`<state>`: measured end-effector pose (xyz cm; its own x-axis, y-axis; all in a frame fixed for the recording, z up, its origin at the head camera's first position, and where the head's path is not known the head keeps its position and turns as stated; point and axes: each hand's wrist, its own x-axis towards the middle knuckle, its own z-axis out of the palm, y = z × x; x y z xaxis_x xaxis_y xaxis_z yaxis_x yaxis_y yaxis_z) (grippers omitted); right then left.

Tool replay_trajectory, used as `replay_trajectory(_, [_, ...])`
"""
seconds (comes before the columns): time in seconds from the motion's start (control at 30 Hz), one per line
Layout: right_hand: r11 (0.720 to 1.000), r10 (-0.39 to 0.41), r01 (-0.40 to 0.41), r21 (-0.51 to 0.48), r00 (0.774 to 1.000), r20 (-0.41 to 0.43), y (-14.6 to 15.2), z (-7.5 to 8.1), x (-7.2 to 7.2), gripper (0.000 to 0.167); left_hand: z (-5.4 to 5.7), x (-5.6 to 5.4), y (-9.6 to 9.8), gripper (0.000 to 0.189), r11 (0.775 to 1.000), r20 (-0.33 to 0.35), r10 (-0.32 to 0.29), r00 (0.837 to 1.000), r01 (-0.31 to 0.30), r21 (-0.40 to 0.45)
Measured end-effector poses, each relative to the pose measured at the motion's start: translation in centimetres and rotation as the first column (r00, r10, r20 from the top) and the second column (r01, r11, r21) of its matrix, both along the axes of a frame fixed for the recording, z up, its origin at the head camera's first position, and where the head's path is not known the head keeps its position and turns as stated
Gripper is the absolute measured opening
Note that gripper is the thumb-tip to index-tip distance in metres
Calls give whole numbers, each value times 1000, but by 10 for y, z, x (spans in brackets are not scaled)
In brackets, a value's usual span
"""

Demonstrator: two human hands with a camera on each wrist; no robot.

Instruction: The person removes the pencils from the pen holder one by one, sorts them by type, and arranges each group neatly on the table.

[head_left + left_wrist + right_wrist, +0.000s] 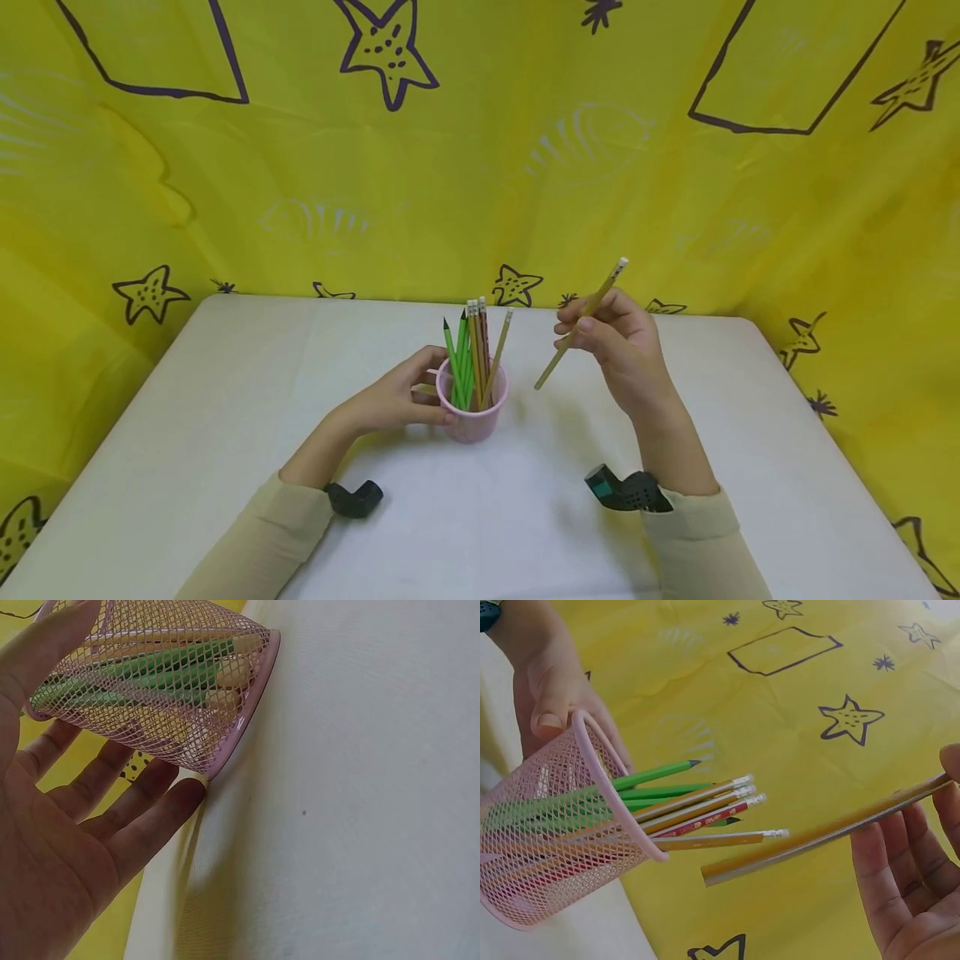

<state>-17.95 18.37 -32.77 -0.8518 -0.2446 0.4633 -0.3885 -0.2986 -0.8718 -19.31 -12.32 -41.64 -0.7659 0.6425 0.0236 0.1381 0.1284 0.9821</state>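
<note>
A pink mesh pencil cup (474,428) stands upright on the table. My left hand (392,400) holds it from the left, thumb on the near side and fingers reaching round the far side. Inside lean green pencils (656,775) with dark points up, yellow pencils (727,840) with white erasers up, and a red one (709,818). To the right of the cup, my right hand (621,343) pinches a yellow pencil (604,289) in the air. It is tilted, its white eraser at the top and its flat, unsharpened end pointing down toward the cup side.
The table (247,375) has a white cover. Behind and beside it hangs a yellow cloth (465,183) printed with dark stars and pale fish. A dark band with a device (630,490) sits on the right wrist, and a similar device (356,499) on the left.
</note>
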Motion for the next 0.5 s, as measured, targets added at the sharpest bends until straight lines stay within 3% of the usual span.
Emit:
replay_trajectory(0.2, [999, -33, 33, -10, 998, 52, -1, -4, -2, 21, 0, 1, 0, 76, 1000, 3, 0, 1000, 0, -4])
replay_trajectory(0.5, [992, -96, 87, 93, 990, 99, 3, -15, -12, 17, 0, 0, 0, 76, 1000, 4, 0, 1000, 0, 1])
